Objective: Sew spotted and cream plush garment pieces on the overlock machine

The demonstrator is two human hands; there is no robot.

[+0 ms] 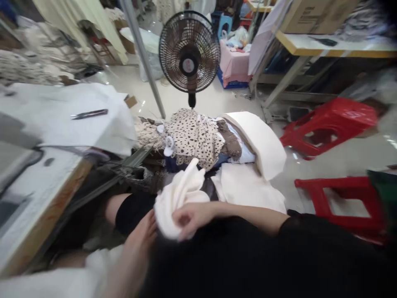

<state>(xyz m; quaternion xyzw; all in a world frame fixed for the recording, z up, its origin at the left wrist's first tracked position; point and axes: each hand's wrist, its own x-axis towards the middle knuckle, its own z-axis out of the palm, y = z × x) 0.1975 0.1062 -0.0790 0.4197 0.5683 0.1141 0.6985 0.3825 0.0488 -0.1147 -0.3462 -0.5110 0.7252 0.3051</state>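
Note:
A bunched piece of white cloth (pixel 181 188) lies over my lap, its upper end twisted into a point. My right hand (pixel 194 217) pinches the cloth on its near right side, thumb and fingers bent together. My left hand (pixel 143 234) is at the cloth's left edge, its fingers curled against the fabric and partly blurred; the fingertips are hidden behind the cloth. Just beyond lies a heap of fabric with a beige black-spotted cloth (pixel 192 134) on top. To the right of the bunched cloth is a flat stack of white fabric (pixel 245 186).
A black fan (pixel 190 54) stands ahead beside a metal pole (pixel 144 62). On the left, a worktable (pixel 40 182) carries white sheeting and a pair of dark-handled snips (pixel 89 114). Two red stools (pixel 335 124) are at the right, below a yellow-edged table (pixel 356 51).

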